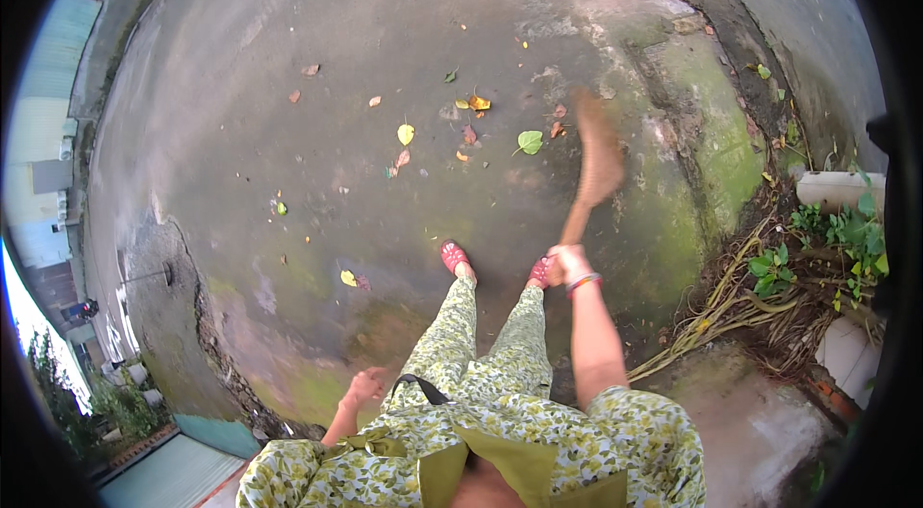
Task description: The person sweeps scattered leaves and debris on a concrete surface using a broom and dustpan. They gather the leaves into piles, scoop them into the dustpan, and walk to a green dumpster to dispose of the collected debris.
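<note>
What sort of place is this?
It looks like an outdoor yard or lane: hard ground patched with green, scattered fallen leaves, and tangled roots beside leafy plants at the right.

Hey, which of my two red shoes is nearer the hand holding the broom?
The right shoe, which shows just beside the right hand on the broom; the left shoe stands apart, farther left.

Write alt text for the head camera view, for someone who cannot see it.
A right hand grips a motion-blurred brown hand broom over stained, mossy ground scattered with yellow, green and brown leaves. The left hand hangs beside green-patterned trousers worn with red openwork shoes; tangled roots or stems lie at the right.
</note>
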